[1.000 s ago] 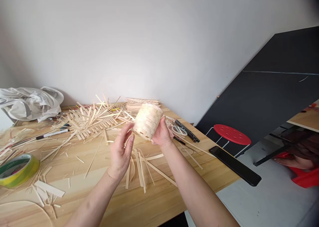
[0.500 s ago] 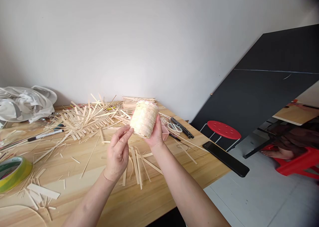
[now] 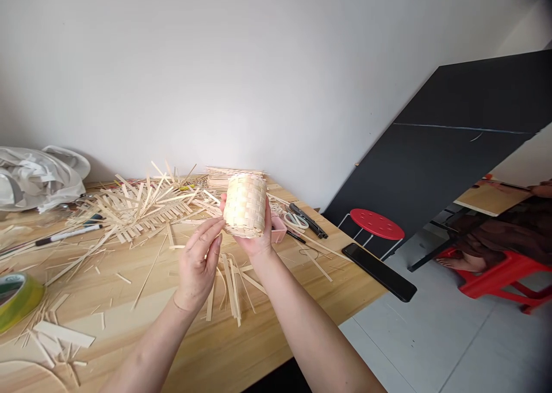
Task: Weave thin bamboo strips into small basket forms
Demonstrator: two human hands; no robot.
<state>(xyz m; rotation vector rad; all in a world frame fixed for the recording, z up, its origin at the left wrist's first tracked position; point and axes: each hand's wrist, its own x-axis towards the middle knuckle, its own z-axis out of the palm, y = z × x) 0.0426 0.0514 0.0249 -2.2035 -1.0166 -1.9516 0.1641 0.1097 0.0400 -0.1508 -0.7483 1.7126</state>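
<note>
A small woven basket (image 3: 245,205) of pale bamboo strips is held up over the table, its rim-like edge at the bottom. My right hand (image 3: 260,237) grips it from behind and below, with the thumb along its right side and fingertips showing at the left. At the lower left edge, the fingertips of my left hand (image 3: 200,260) touch the weave; the thumb stands apart from them. Below the hands, loose narrow strips (image 3: 233,292) lie on the table.
The wooden table (image 3: 142,338) carries a heap of strips (image 3: 138,209), a tape roll (image 3: 19,301), a marker (image 3: 69,235), scissors (image 3: 297,221), a pink box (image 3: 278,230) and a black phone (image 3: 379,272) at the right edge. A red stool (image 3: 377,223) and a seated person (image 3: 487,243) are beyond.
The basket has turned more upright and moved slightly left in view with my right hand. My left thumb has come away from the fingertips at the basket's lower edge.
</note>
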